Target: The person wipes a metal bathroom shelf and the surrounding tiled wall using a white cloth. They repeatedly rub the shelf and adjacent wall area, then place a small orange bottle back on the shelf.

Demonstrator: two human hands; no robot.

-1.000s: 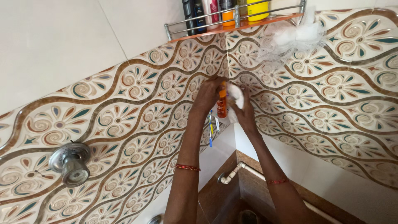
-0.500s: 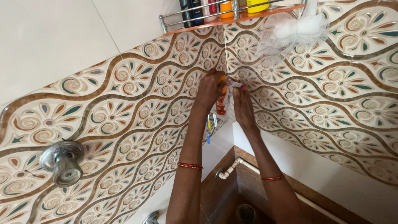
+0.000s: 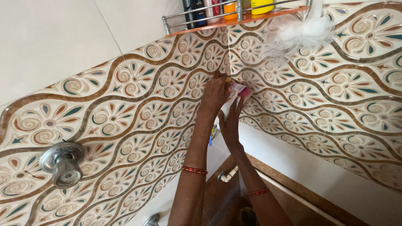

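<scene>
now my left hand (image 3: 215, 93) covers the orange bottle (image 3: 227, 79), hidden since a moment ago. right hand (image 3: 230, 121) pinches the white cloth (image 3: 234, 93) against the corner tiles (image 3: 167, 83).

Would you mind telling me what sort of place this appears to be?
Most likely a bathroom or shower corner: patterned ceramic wall tiles, a round chrome tap knob, a metal-railed corner shelf of toiletry bottles with a white mesh bath sponge hanging below it.

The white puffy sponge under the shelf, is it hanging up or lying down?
Hanging up. The white mesh sponge dangles from the corner shelf against the patterned tiles, nothing beneath it.
</scene>
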